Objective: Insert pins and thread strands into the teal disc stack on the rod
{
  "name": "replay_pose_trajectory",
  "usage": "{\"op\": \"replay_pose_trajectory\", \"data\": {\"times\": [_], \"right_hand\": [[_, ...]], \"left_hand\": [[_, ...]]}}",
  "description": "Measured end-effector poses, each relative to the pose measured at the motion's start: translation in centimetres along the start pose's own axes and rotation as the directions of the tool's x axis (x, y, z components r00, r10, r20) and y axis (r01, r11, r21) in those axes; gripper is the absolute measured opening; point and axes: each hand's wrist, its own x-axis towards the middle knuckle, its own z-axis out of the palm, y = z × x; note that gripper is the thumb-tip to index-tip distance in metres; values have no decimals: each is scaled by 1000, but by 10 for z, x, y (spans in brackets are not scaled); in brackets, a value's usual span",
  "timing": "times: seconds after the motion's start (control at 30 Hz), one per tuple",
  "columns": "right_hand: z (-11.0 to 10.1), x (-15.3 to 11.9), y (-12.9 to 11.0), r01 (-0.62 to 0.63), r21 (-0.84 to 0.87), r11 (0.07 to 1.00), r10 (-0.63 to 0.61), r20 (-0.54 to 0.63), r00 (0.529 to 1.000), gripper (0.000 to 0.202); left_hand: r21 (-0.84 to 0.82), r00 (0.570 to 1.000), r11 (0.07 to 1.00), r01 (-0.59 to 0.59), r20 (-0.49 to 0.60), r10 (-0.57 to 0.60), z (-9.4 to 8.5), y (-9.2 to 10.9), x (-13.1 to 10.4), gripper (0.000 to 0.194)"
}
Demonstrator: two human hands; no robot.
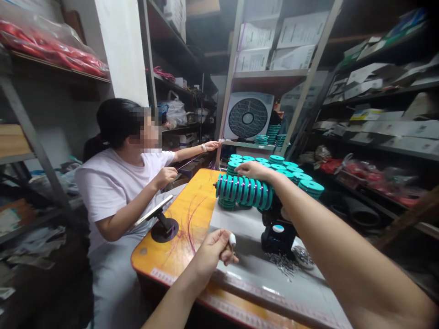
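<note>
My left hand (221,246) hangs over the near part of the table with its fingers curled in; what lies inside them, if anything, is hidden. A small white cap or wrap (232,240) shows at one of its fingertips. My right hand (254,170) reaches across the top of a row of teal spools wound with purple thread (244,191), its fingers extended and slightly bent. The spools sit side by side on a horizontal shaft joined to a black machine (278,235). Whether my right fingertips touch the spools, I cannot tell.
Stacked teal spools (310,186) stand behind the row. Small metal pieces (283,265) lie beside a filled bowl (302,257). At left a co-worker (126,183) stretches a thread between two hands, near a tablet stand (164,228). A box fan (247,116) and loaded shelves surround the table.
</note>
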Motion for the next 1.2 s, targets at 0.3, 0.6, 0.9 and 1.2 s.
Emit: {"op": "replay_pose_trajectory", "data": {"times": [0.3,0.6,0.9,1.2], "right_hand": [[-10,-98,-53,325,-52,944,-245,-769,590,34],[82,-106,-53,627,209,751,-161,-862,480,26],[25,-57,-50,447,184,875,-112,-823,556,19],[1,-25,-49,510,-40,859,-434,-585,685,24]], "left_hand": [[4,1000,1000,21,11,-21,-2,-4,-3,36],[71,999,997,0,46,-4,-3,1,0,40],[54,990,996,-70,127,63,6,35,36,39],[39,981,995,-88,174,80,1,63,62,34]]}}
